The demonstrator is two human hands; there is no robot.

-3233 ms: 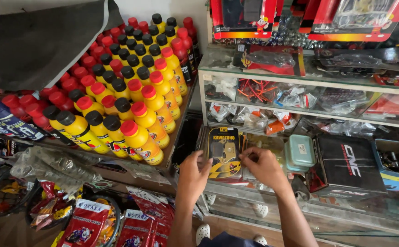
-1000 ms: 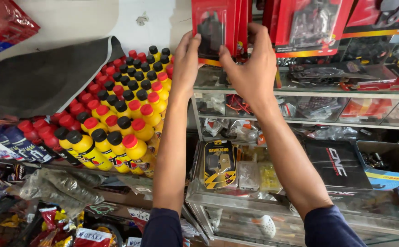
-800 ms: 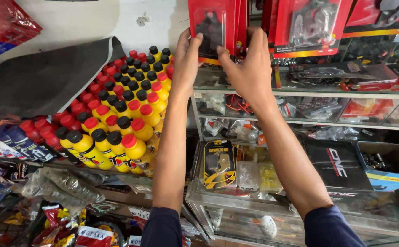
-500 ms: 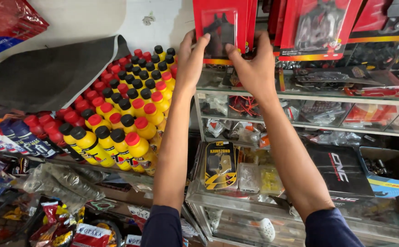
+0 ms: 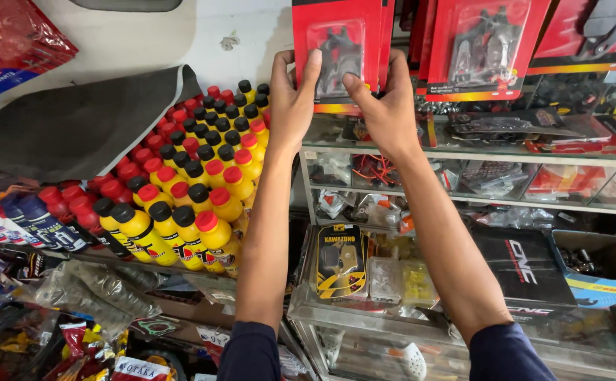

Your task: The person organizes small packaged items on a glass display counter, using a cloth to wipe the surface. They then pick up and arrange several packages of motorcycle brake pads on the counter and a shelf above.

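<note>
My left hand (image 5: 292, 106) and right hand (image 5: 387, 109) are both up at the red blister pack (image 5: 336, 53), each closed on one lower side of it, thumbs across the front, fingers curled behind. A second ago they gripped it lower down in my view; now the pack hangs higher, near the top of the display, and the clear bubble with the dark part faces me squarely. I judge the card is being seated among the hanging stock rather than pulled away.

Everything else I place from that pack. Far below and to its left slopes the big bank of yellow bottles (image 5: 181, 190) with red and black caps, my left forearm passing just beside it. Directly below runs the glass shelf (image 5: 477, 152), touching nothing I hold. Just to the right hangs a second red blister pack (image 5: 481, 49), close enough to crowd the card's edge. Low down, under the shelves, sits a black box (image 5: 527, 271), and beside that a small black-and-yellow carded part (image 5: 341, 262).
</note>
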